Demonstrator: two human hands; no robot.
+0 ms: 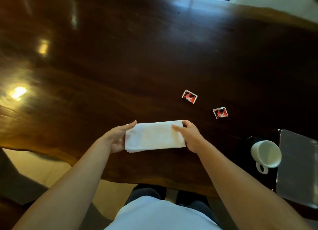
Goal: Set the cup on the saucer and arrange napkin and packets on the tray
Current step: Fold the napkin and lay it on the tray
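L hand point(115, 138): my grip pinches the left short end of the folded white napkin point(154, 136), fingers under, thumb on top.
R hand point(190, 136): grip closed on the right short end, thumb over the top layer.
Napkin: held flat betw. both hands just over the table point(120, 61), near my edge; several layers, stacked edges show at the near side.
Cup point(265, 154): white, empty, handle toward me; sits on the dark saucer point(249, 142), far right.
Tray point(296, 164): grey, just right of the cup; only part in view, nothing seen on it.
Packets: red packet point(189, 96) and second red packet point(220, 112) lie on the table, apart from each other, betw. napkin and cup.
Risk 1: layers could fan out or unfold if one grip lets go early; thin paper, loose stack.
Risk 2: carrying the napkin right, my R forearm or the napkin could clip the cup and knock it off the saucer, since it's in the path to the tray.
Risk 3: packets are flat on slick wood, prob. hard to pinch.
Writing: packets show a red/black/white print; too blurred to read. No other labels.
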